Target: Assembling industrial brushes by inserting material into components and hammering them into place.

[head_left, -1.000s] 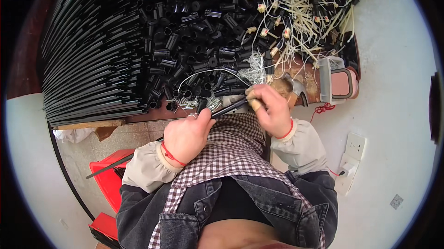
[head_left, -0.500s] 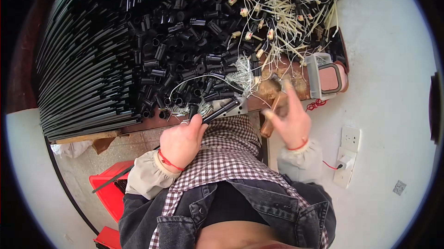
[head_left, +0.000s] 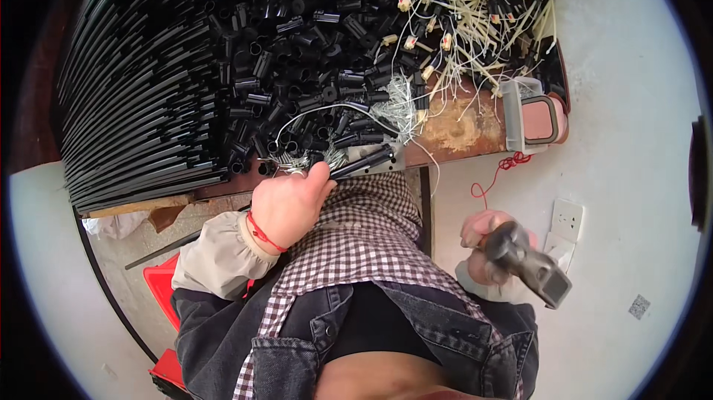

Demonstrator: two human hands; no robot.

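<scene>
My left hand (head_left: 288, 205) is closed around one end of a slim black tube (head_left: 365, 162). The tube lies slantwise at the bench's front edge, across a grey metal plate (head_left: 399, 153). Well to the right and off the bench, my right hand (head_left: 486, 228) is wrapped round a hammer, its steel head (head_left: 529, 262) turned toward the lower right. The hammer's handle is mostly hidden. Small silvery pins (head_left: 330, 156) lie just beyond my left fingers, and a tangle of thin silvery wire pieces (head_left: 399, 108) sits behind the plate.
Long black tubes (head_left: 141, 118) fill the bench's left side, short black sleeves (head_left: 297, 51) its middle. White wires with cream connectors (head_left: 483, 6) heap at the far right. Beside a worn wooden patch (head_left: 460, 125) stands a clear plastic box (head_left: 514, 114). A red cord (head_left: 509, 162) hangs near a wall socket (head_left: 568, 220).
My right hand has taken the hammer from the bench edge and swung it down and right, off the bench. My left hand stays on the tube, shifted only slightly.
</scene>
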